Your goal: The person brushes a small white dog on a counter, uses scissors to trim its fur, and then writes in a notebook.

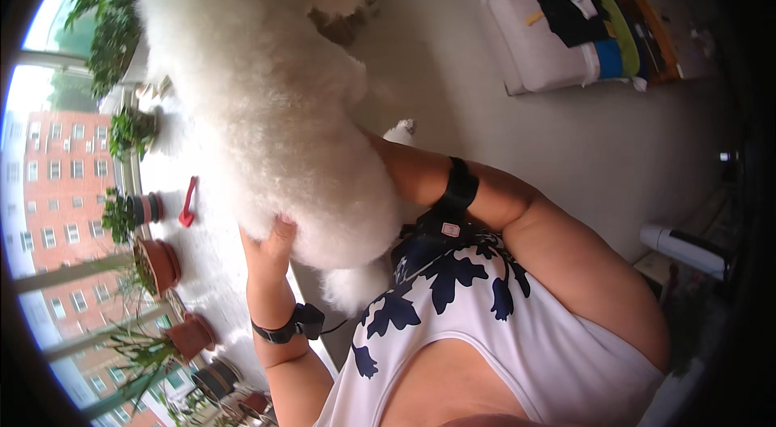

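A fluffy white dog [273, 87] fills the upper middle, held up close in front of my body. My left hand [280, 239] grips its side, the thumb on top and the fingers sunk in or hidden behind the fur. My right forearm [418, 175] passes around the other side of the dog, and the dog's body hides the right hand. A pale paw [401, 130] pokes out above that forearm. Close to my shirt hangs a round white tuft [354, 287], probably the tail. Black straps sit on both forearms.
On the left, a white windowsill [206, 281] carries potted plants [159, 266] and a small red scoop [189, 203] beside the window. A light sofa [539, 45] with clothes [573, 15] stands at upper right across the grey floor [576, 142]. A white cylindrical object [682, 248] is at right.
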The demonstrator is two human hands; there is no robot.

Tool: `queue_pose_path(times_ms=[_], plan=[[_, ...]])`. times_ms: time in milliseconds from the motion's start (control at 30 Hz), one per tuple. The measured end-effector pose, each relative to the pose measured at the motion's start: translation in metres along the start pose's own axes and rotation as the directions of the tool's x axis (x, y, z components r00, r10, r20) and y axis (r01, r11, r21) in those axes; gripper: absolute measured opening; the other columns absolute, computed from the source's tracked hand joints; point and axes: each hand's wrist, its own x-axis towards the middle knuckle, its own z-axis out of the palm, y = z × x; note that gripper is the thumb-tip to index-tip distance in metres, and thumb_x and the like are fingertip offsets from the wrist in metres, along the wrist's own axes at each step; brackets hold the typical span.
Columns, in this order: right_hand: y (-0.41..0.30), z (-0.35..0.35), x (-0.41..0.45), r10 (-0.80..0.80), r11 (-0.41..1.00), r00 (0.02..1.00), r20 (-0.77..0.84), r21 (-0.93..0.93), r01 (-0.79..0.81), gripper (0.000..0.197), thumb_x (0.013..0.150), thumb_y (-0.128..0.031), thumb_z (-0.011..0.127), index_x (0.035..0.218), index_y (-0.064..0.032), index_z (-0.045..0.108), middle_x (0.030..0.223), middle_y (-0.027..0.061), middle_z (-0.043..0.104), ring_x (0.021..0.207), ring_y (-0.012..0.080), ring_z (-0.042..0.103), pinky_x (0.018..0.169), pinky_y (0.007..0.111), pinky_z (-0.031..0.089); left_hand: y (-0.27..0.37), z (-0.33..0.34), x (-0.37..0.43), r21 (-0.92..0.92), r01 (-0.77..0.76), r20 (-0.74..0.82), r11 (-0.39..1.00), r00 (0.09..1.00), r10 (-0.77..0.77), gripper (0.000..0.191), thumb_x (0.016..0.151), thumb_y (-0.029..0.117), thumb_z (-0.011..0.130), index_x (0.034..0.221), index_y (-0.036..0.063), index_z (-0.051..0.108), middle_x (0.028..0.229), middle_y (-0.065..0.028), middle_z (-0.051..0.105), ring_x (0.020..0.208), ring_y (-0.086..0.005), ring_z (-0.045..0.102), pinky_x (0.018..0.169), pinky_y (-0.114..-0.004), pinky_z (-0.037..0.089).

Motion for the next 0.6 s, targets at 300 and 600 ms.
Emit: queue_pose_path(times_ms=[300,600], plan=[[0.055,-0.045,-0.104,-0.123,0.986,0.891,-0.437,-0.156,0.059,0.061,0.105,-0.028,0.048,0.155,-0.0018,0.024,0.157,0.0135,0.032,0.142,0.0194,0.03,0.117,0.031,0.025,-0.048,0.107,0.077,-0.028,0.117,0.623,0.993,0.778,-0.074,0.07,0.089,0.034,0.075,0.138,-0.0065,0.044,0.129,-0.016,0.057,0.117,-0.024,0.055,0.101,-0.036,0.044],[0.157,-0.232,-0.296,0.309,0.886,0.36,-0.88,0.404,0.229,0.062,0.097,-0.047,0.059,0.131,0.0038,0.054,0.125,0.0136,0.062,0.107,0.0125,0.06,0.092,0.028,0.051,-0.187,0.376,0.056,0.165,0.082,0.883,0.983,0.432,-0.184,0.077,0.083,0.024,0.079,0.142,-0.002,0.036,0.124,-0.022,0.059,0.11,-0.0286,0.061,0.092,-0.038,0.052]])
